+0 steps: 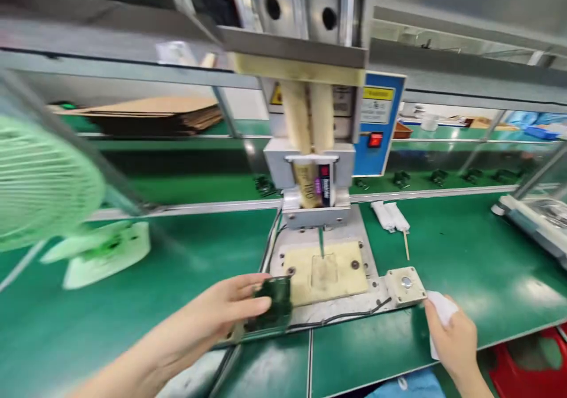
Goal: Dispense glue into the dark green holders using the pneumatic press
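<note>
My left hand [237, 306] grips a dark green, glossy block-like part [278, 300] between thumb and fingers, at the left front corner of the machine base. Its exact kind cannot be made out. In my right hand [456, 339] is a folded white wipe [442, 308], close beside the box with a round silver button [406, 281]. Between the hands lies a cream fixture plate [345, 283] with a shallow rectangular recess. Above it a thin green dispensing needle [321, 243] points down from a holder with two adhesive cartridges [316, 184].
A pale green fan [48, 185] stands at the left. White tubes with a thin stick [390, 216] lie right of the machine. Flat cardboard [146, 114] is stacked behind. A blue control box [378, 123] has a red switch. Black cable [341, 317] runs along the base.
</note>
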`<state>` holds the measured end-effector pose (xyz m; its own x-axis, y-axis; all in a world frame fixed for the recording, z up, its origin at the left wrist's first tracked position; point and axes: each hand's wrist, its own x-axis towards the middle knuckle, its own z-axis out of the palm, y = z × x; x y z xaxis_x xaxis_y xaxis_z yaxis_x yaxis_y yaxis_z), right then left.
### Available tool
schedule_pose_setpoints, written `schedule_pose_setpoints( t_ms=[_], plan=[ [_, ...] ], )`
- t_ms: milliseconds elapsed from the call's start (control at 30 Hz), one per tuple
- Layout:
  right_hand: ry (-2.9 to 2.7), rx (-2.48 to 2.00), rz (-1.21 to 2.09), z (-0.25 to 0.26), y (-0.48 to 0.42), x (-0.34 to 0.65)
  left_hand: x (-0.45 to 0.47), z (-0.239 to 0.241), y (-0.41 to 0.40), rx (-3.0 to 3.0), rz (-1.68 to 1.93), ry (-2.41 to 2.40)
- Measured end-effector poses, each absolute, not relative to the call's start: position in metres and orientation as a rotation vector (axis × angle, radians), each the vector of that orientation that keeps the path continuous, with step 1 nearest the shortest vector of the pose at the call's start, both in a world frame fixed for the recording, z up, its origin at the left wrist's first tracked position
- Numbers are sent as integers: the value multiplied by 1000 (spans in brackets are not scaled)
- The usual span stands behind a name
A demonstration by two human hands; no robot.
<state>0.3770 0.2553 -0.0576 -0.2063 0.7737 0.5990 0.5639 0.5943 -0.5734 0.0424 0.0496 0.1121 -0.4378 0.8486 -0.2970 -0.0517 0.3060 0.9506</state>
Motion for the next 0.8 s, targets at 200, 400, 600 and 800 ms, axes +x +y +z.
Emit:
schedule_pose_setpoints(
  t_ms=[200,400,600,800],
  plan=[
    [-1875,-1185,202,-69,257,383,52,96,83,574,1153,1542],
    [-1861,-1281,273,-65,255,380,44,72,122,798,1219,1542],
    [-1811,-1308,322,-70,254,378,40,51,135,1117,1232,1612],
    [-1689,-1332,510,-69,256,379,28,63,102,1467,1019,2026]
  ],
)
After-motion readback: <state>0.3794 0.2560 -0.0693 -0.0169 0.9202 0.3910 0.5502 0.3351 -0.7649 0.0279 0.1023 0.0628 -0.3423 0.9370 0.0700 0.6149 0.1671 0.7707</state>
